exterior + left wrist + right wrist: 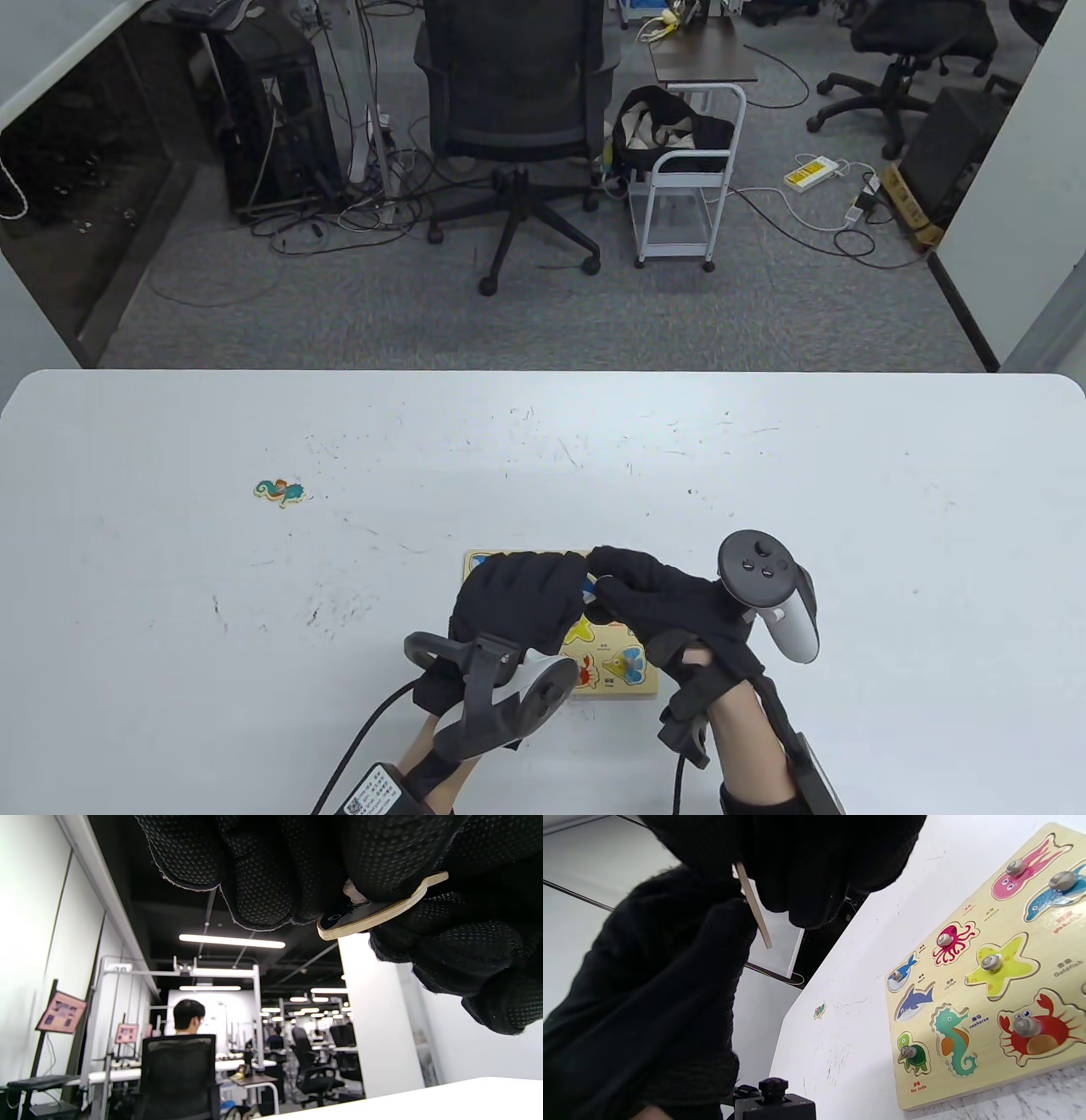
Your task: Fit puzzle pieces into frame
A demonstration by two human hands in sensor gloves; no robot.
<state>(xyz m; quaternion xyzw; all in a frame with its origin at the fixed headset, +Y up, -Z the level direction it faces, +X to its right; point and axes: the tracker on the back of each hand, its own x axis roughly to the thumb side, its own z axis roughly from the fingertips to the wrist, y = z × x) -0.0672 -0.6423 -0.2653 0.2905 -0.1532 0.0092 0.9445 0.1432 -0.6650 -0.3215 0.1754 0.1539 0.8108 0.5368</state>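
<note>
The wooden puzzle frame (629, 687) lies near the table's front edge, half hidden under both hands. The right wrist view shows the frame (971, 1065) with sea animals in it; several have knobs, while the seahorse and shark shapes show no knob. My left hand (517, 603) and right hand (649, 594) meet above the frame. Together they pinch a thin wooden piece (382, 910) with a dark blue face, seen edge-on in the right wrist view (754, 908). A loose seahorse piece (279, 491) lies far to the left on the table, also visible in the right wrist view (819, 1010).
The white table (764, 475) is scuffed and stretches wide to both sides. Beyond its far edge are an office chair (513, 110), a small white cart (679, 212) and cables on the floor.
</note>
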